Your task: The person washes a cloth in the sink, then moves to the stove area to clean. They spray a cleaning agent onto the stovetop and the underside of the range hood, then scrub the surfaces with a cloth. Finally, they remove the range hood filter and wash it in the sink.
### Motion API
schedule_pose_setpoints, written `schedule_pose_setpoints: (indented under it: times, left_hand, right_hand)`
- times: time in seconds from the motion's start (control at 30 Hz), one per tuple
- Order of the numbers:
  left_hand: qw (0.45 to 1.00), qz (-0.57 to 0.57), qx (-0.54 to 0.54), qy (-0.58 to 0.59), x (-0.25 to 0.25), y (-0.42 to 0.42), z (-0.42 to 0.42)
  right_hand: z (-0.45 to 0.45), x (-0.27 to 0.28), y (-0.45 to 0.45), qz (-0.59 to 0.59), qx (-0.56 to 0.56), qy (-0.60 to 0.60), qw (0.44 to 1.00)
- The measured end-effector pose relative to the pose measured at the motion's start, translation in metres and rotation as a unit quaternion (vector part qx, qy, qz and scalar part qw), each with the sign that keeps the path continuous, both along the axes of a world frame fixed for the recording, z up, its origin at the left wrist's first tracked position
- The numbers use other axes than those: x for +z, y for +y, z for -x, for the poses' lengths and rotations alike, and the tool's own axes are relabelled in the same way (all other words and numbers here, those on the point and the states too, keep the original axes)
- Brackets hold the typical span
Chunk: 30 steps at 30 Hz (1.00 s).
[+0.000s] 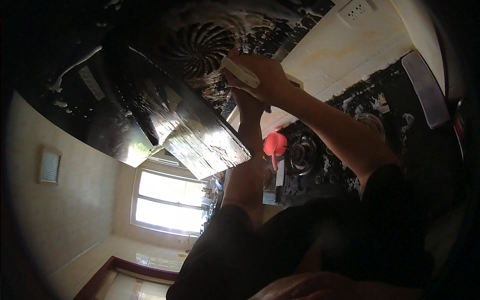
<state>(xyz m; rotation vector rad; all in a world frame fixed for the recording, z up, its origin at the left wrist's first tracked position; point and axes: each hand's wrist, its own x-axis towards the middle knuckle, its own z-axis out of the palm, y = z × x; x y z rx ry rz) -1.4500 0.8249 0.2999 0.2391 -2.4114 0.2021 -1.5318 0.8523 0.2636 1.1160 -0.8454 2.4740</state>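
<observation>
My right hand reaches up under the black range hood, its fingers curled around a pale, oblong, flat object, possibly a brush or scrubber. My left forearm rises behind it. The left hand is mostly hidden behind the right hand, so what it holds cannot be made out. Just beside both hands is the hood's round, spiral-slotted fan grille, with white foam and brownish grime around it. A glossy, wet hood panel hangs tilted to the left of my left forearm.
Below stands a foam-spattered black gas hob with a burner. A pink plastic dipper sits beside that burner. A long greyish panel leans at the far right. The stained backsplash carries a wall socket. A bright window lies beyond.
</observation>
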Motion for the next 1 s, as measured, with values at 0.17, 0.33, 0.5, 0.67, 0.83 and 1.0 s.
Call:
schedule_pose_setpoints:
  times: [0.17,0.33,0.5,0.67,0.83,1.0]
  left_hand:
    - [0.998,-0.051,-0.035,0.029,0.005,0.002,-0.008]
    - [0.995,0.084,-0.018,0.045,0.031,0.018,0.011]
    - [0.995,0.068,-0.001,0.072,0.065,0.024,0.011]
    - [0.988,0.11,-0.008,0.109,0.055,0.053,0.022]
    - [0.982,0.107,0.016,0.154,0.049,0.065,0.019]
    - [0.985,0.063,0.094,0.133,0.029,0.075,-0.022]
  right_hand:
    - [-0.002,0.007,0.024,-0.151,0.067,0.044,0.985]
    - [0.009,0.026,0.023,0.02,0.081,0.025,0.996]
    - [0.019,0.055,0.037,-0.012,0.145,0.048,0.988]
    - [0.015,0.057,0.041,0.068,0.133,0.031,0.988]
    - [0.009,0.063,0.04,0.066,0.19,0.044,0.979]
    - [-0.003,0.064,0.031,0.114,0.269,0.078,0.953]
